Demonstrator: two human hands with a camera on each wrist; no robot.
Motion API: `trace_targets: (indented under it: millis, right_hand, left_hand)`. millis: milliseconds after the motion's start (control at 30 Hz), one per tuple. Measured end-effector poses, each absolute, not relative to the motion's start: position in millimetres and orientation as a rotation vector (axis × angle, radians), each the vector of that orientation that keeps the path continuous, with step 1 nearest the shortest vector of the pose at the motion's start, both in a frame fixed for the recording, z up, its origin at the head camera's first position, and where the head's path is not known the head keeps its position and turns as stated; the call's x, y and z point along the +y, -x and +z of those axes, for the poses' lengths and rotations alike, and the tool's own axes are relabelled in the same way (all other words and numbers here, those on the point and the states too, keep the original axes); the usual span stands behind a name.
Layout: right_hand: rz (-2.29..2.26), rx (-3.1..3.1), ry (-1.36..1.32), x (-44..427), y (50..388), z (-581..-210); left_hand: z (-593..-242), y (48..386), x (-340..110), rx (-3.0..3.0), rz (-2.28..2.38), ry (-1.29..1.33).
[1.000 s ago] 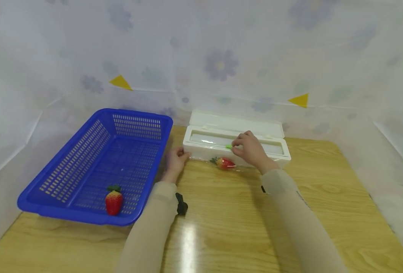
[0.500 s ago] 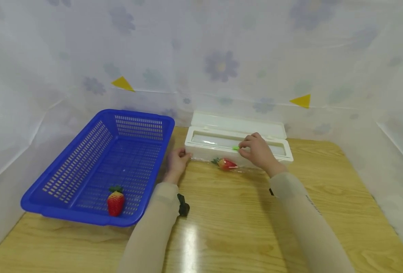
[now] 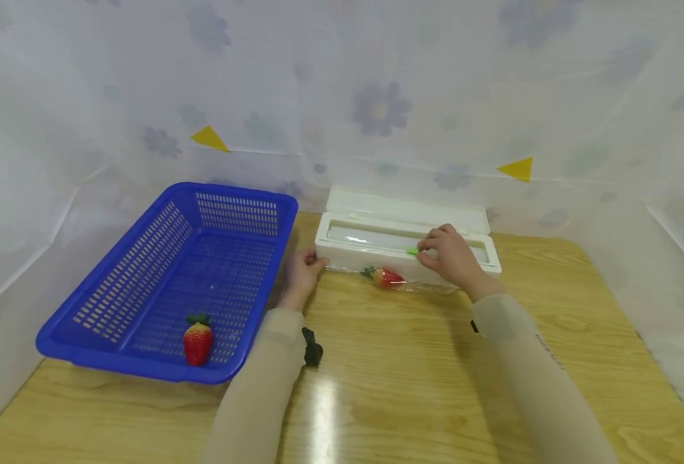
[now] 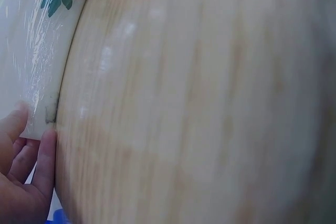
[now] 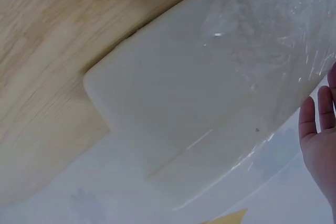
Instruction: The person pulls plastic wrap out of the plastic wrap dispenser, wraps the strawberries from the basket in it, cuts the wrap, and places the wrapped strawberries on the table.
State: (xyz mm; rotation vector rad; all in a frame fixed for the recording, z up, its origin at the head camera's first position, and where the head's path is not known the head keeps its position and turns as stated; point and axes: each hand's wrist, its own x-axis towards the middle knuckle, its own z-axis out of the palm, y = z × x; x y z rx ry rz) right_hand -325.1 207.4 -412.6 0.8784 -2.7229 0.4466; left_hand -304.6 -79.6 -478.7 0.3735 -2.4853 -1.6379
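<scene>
A white box (image 3: 408,262) lies lengthwise at the back of the table, its lid (image 3: 406,209) tilted back. My left hand (image 3: 303,277) grips the box's left front corner; in the left wrist view, thumb and fingers of that hand (image 4: 26,174) meet the film-covered end. With thumb and fingertips my right hand (image 3: 452,259) pinches a small green tab (image 3: 412,251) on the box's top. Clear film (image 5: 294,30) hangs over the front face. Against that film and the box's foot lies a red strawberry (image 3: 388,278) with green leaves.
To the left stands a blue basket (image 3: 168,372) with slotted sides, holding another strawberry (image 3: 197,343). The wooden table (image 3: 388,374) ends at white flowered curtains (image 3: 377,71) on the back and sides, with two yellow triangles (image 3: 210,138) on the back one.
My right hand has slid rightward along the box's top, and the green tab has moved with it. My left hand has stayed at the box's left corner. The head view has shifted slightly.
</scene>
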Motion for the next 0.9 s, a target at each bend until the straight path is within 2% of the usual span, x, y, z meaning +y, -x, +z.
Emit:
trace_targets:
  millis: [400,900]
  right_hand:
    - [0.49,-2.725,-0.761,263,309,-414]
    - [0.389,-2.617,-0.869,278,306,-411]
  left_hand:
    - [-478,304,-79,-2.488,-1.647,-0.369]
    - [-478,304,-81,-2.506,-1.617,-0.388]
